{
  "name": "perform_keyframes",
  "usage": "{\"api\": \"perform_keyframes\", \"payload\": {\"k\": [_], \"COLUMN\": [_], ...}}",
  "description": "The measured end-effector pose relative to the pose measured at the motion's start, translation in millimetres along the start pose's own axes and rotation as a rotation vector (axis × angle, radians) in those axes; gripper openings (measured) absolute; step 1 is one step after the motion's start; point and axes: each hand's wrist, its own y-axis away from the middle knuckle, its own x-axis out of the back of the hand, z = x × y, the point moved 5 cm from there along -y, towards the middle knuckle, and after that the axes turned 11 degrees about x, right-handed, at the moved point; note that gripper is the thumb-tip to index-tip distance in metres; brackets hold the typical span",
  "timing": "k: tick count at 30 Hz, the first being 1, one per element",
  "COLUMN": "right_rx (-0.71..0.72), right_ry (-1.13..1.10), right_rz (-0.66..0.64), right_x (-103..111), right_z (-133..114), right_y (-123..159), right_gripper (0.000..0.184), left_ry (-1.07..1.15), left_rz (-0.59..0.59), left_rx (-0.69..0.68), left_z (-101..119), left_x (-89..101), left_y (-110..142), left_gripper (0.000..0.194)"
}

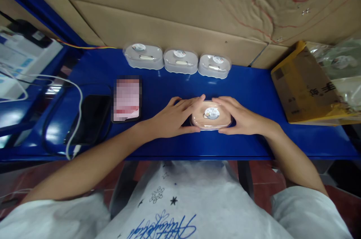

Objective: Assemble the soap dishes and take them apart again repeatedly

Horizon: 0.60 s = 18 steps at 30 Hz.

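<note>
A small oval plastic container (200,122) lies on the blue table in front of me. It has a clear cover, a round white label on top and a peach-coloured part under the cover. My left hand (180,117) grips its left end, with the thumb at the near edge and the fingers at the far edge. At its right end my right hand (242,115) holds it in the same way. Behind it, three similar containers with whitish bodies and clear covers stand in a row: a left one (149,56), a middle one (183,63) and a right one (216,69).
A cardboard box (306,90) with clear plastic packaging stands at the right. Left of my hands lie a phone with a lit, blurred-out screen (126,98) and a dark phone (91,118) beside a white cable (80,107). Cardboard sheeting (169,13) backs the blue table (169,85).
</note>
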Motion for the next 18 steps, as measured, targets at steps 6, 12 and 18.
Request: {"api": "perform_keyframes", "payload": {"k": [6, 12, 18], "right_rx": [-0.290, -0.549, -0.616], "right_ry": [0.146, 0.530, 0.658], "right_rz": [0.067, 0.286, 0.377], "right_x": [48.1, 77.2, 74.0], "right_z": [56.3, 121.8, 131.9], "right_y": [49.2, 84.3, 78.5], "right_gripper": [0.106, 0.091, 0.074], "left_ry": [-0.097, -0.124, -0.146], "left_rz": [-0.051, -0.076, -0.068], "left_rx": [0.019, 0.032, 0.023], "left_z": [0.5, 7.6, 9.1], "left_x": [-2.7, 0.2, -0.1], "left_y": [1.5, 2.6, 4.2], "left_gripper": [0.083, 0.072, 0.066]}}
